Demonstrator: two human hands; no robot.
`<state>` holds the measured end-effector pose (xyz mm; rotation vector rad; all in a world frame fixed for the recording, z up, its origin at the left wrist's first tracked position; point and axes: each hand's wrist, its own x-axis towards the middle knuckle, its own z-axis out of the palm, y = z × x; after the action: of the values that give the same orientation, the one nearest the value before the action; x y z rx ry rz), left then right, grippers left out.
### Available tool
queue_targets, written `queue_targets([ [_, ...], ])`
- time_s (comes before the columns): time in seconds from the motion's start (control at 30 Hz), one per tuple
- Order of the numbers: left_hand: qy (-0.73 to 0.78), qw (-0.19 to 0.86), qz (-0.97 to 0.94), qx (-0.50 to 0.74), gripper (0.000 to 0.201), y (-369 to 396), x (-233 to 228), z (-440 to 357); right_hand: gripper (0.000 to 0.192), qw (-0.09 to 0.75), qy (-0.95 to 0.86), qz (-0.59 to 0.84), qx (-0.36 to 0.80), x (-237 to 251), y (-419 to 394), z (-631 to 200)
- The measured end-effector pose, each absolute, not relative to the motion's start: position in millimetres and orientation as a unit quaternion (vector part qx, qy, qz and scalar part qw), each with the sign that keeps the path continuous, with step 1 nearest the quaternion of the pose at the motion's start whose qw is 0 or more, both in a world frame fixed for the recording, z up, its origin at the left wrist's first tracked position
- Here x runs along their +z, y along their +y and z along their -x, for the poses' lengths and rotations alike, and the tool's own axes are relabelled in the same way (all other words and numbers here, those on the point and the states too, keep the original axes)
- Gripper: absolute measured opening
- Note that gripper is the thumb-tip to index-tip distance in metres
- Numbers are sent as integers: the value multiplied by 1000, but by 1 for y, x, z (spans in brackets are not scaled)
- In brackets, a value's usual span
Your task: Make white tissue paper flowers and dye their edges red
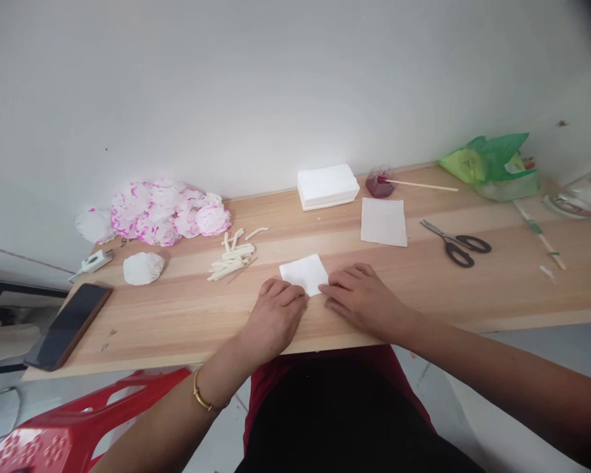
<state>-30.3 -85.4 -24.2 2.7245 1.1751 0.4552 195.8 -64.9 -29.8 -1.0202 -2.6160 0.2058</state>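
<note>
Far out to the left of the left hand, at the table edge: a dark phone [67, 326] lying flat, with a red plastic stool [64, 427] below it, off the wooden table [423, 289]. Just beyond the phone, a small white charger plug [94, 261], then a crumpled white paper ball [143, 268]. Behind those, against the wall, a heap of pink-and-white tissue flowers [160, 212]. Closer in, up and left of the left hand, a loose bundle of pale short sticks [232, 256].

Left hand [274, 315], wrist ringed by a gold bangle [200, 396]: palm down, fingers curled, fingertips pressing on the near-left edge of a small folded white tissue [304, 272]. No closed grasp, only a flat press. Tissue lying flat on the table, between the two hands, touching both, most of it showing beyond the fingertips.

Right hand [362, 299]: also palm down, fingers stretched leftward, tips resting on the near-right edge of the same tissue.

Well beyond both hands, near the wall, a white stack of tissues [328, 186]. Up and right of the right hand, a single flat tissue sheet [383, 221]; behind it a small dish of red dye [379, 185] with a thin stick [421, 186] resting in it. Farther right, black-handled scissors [457, 243], partly open, then a green plastic bag [492, 164] by the wall and a long green-banded stick [539, 234] beside it.
</note>
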Motion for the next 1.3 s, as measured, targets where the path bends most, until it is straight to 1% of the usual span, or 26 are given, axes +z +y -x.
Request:
queue_targets([
  [0.1,383,128,-903,148,18,-103,-17,27,24,155,-918,348,109,-25,-84,-200],
  [0.17,379,154,-901,145,17,-114,-13,26,29,156,-916,344,138,-25,-95,-202],
  [0.27,378,157,-898,159,14,-124,-14,25,38,170,-914,333,155,-30,-105,-204],
  [0.3,378,151,-897,169,13,-125,-15,24,36,176,-914,330,155,-32,-108,-204],
  [0.4,372,130,-901,184,13,-128,-18,24,19,194,-917,319,142,-38,-114,-202],
  [0.47,360,118,-906,187,15,-130,-20,24,13,205,-919,312,124,-40,-116,-200],
  [0.53,351,102,-910,196,17,-133,-21,24,12,217,-923,301,101,-40,-119,-199],
  [0.6,348,80,-909,214,14,-138,-24,25,12,223,-927,287,89,-41,-121,-200],
  [0.67,344,65,-908,228,11,-142,-28,27,13,220,-932,272,99,-41,-122,-201],
  [0.73,338,71,-908,236,13,-146,-31,28,14,215,-931,263,132,-41,-122,-202],
  [0.8,335,100,-905,244,12,-146,-31,29,15,215,-918,274,190,-37,-118,-203],
  [0.9,371,173,-870,275,9,-137,-21,29,17,205,-870,316,318,-20,-104,-203],
  [0.97,426,231,-822,300,7,-125,-7,29,17,194,-839,332,384,-3,-90,-203],
  [1.03,477,292,-774,297,8,-111,11,28,17,175,-804,379,424,15,-75,-203],
  [1.1,483,332,-765,267,10,-96,27,29,21,143,-774,404,466,28,-60,-204],
  [1.2,477,354,-776,210,11,-72,37,29,23,94,-775,390,489,31,-37,-205],
  [1.3,503,349,-774,163,18,-48,23,28,23,97,-804,388,440,18,-14,-203],
])
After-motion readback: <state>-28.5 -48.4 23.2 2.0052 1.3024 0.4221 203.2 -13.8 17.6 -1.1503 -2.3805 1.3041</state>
